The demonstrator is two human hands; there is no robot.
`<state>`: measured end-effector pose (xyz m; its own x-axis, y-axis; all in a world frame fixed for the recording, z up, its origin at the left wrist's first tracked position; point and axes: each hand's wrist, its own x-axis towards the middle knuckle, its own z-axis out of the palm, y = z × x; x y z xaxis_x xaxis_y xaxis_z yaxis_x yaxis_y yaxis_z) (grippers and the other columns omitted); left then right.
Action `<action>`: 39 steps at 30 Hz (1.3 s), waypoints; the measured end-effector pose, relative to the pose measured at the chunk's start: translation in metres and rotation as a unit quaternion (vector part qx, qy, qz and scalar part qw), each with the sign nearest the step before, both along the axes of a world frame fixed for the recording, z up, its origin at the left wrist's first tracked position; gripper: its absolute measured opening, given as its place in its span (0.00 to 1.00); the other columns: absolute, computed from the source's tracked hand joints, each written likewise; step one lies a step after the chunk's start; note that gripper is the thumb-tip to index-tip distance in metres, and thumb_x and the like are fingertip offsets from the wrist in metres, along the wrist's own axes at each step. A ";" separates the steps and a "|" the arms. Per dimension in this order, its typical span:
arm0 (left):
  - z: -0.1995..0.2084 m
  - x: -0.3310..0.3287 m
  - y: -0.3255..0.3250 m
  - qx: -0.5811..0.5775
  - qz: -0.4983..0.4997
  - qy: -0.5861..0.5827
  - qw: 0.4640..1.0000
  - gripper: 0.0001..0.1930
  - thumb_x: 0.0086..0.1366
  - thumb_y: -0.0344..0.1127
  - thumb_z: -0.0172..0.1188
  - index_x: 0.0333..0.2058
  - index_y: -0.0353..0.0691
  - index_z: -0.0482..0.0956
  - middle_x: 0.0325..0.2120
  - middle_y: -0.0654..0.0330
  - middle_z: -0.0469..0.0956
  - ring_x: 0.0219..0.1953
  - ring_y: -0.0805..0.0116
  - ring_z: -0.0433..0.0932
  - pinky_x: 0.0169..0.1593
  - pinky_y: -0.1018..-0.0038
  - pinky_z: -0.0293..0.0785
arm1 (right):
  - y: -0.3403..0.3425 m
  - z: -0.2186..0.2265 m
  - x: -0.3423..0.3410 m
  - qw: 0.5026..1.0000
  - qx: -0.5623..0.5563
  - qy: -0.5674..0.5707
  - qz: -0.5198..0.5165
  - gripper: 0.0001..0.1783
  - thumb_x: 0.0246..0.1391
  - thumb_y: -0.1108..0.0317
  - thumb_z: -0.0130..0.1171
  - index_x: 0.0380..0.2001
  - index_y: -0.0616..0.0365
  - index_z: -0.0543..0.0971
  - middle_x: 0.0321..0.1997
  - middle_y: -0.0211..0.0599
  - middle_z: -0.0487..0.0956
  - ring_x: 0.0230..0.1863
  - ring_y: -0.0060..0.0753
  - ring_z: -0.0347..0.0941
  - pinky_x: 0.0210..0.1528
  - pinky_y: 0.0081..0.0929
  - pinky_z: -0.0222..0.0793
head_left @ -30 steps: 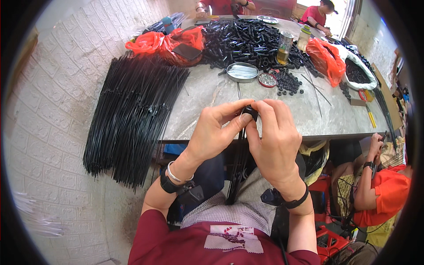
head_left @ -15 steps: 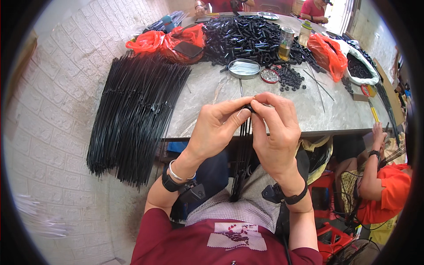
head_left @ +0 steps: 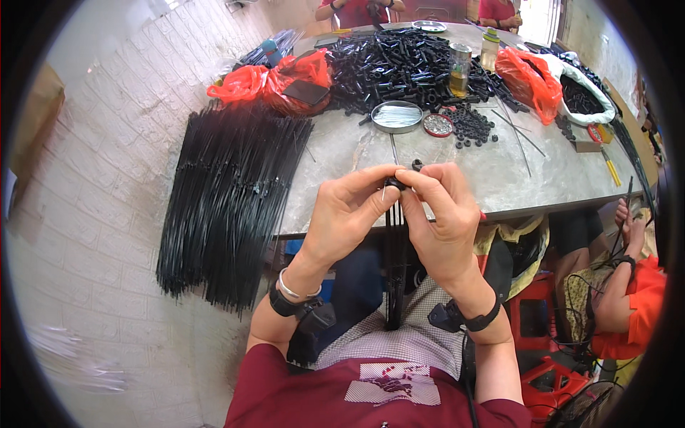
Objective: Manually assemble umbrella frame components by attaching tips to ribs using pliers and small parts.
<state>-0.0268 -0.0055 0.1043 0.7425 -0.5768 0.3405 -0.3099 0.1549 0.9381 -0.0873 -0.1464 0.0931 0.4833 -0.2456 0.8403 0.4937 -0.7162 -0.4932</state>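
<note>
Left hand (head_left: 341, 217) and right hand (head_left: 444, 214) pinch small black fitting (head_left: 395, 183) between fingertips (head_left: 386, 196) at near side of marbled table (head_left: 342, 153); thin black rods (head_left: 394, 267) run down toward lap (head_left: 437, 341); larger rod bundle (head_left: 228, 207) lies left.

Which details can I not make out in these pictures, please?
Head view, black piece: its exact shape, partly covered by left hand and right hand.
Head view, left red bag: its contents, hidden by the plastic.
Head view, co-worker at right: partly cut off by the dark edge.
Head view, silvery bits: too small to identify.
</note>
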 end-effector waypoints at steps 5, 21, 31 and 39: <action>0.002 0.003 0.000 0.000 -0.014 0.001 1.000 0.16 0.65 0.29 0.59 0.51 0.30 0.75 0.40 0.56 0.80 0.42 0.76 0.77 0.47 0.80 0.74 | 0.002 -0.002 -0.003 0.974 0.185 0.077 0.101 0.16 0.44 0.81 0.65 0.39 0.61 0.77 0.31 0.34 0.75 0.28 0.24 0.75 0.27 0.21 0.74; -0.015 0.013 -0.009 -0.021 -0.002 -0.017 1.000 0.13 0.66 0.27 0.56 0.49 0.32 0.77 0.41 0.54 0.81 0.45 0.70 0.78 0.51 0.75 0.73 | -0.009 -0.012 -0.006 0.980 0.153 0.072 0.107 0.10 0.44 0.80 0.66 0.33 0.64 0.80 0.33 0.40 0.79 0.30 0.29 0.79 0.30 0.21 0.76; -0.014 0.012 -0.016 -0.015 0.005 -0.015 1.000 0.13 0.67 0.27 0.55 0.49 0.30 0.76 0.41 0.54 0.81 0.46 0.71 0.78 0.51 0.74 0.73 | -0.012 -0.013 -0.004 0.958 0.239 0.094 0.131 0.09 0.47 0.80 0.63 0.35 0.65 0.81 0.33 0.39 0.80 0.30 0.24 0.79 0.32 0.20 0.77; -0.010 0.009 -0.015 -0.009 -0.010 -0.014 1.000 0.13 0.67 0.28 0.55 0.49 0.30 0.76 0.42 0.54 0.80 0.46 0.71 0.77 0.52 0.75 0.73 | -0.012 -0.015 -0.008 0.939 0.287 0.105 0.158 0.09 0.46 0.81 0.63 0.34 0.66 0.81 0.33 0.37 0.80 0.32 0.22 0.79 0.35 0.18 0.76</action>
